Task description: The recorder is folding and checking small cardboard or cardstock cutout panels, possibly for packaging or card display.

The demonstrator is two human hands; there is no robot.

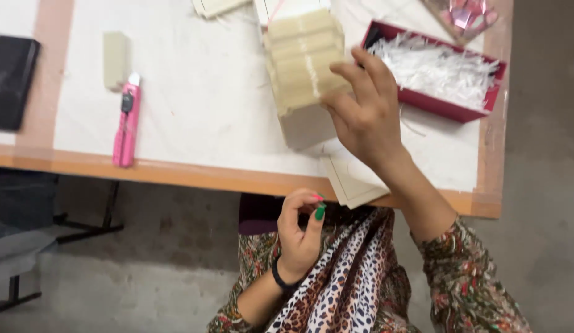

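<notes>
Cardboard pieces, pale beige and cut flat, stand fanned in an overlapping stack (304, 58) on the white-covered table (207, 123), near the middle of its far part. The right hand (361, 111) reaches over the near edge and rests against the right side of this stack, fingers spread and loosely curved along the cardboard; whether it truly clamps the pieces or only steadies them cannot be told. Below the stack, at the near edge, a flat cream card sheet (352, 182) lies partly over the table's orange-brown rim.

The left hand (301, 228) hangs in front of the near edge, above the lap, well apart from the right hand. Its thumb and fingertips are pinched together, nails painted green and pink; whatever sits between them is too small to make out. A dark band circles that wrist.

Just right of the stack, toward the far right corner, sits a shallow red rectangular box filled with white shredded paper (438, 71). Toward the left, a pink utility knife (126, 123) lies pointing at the near edge, a small beige block (116, 58) just beyond it. A black phone (12, 80) lies at the left edge.
</notes>
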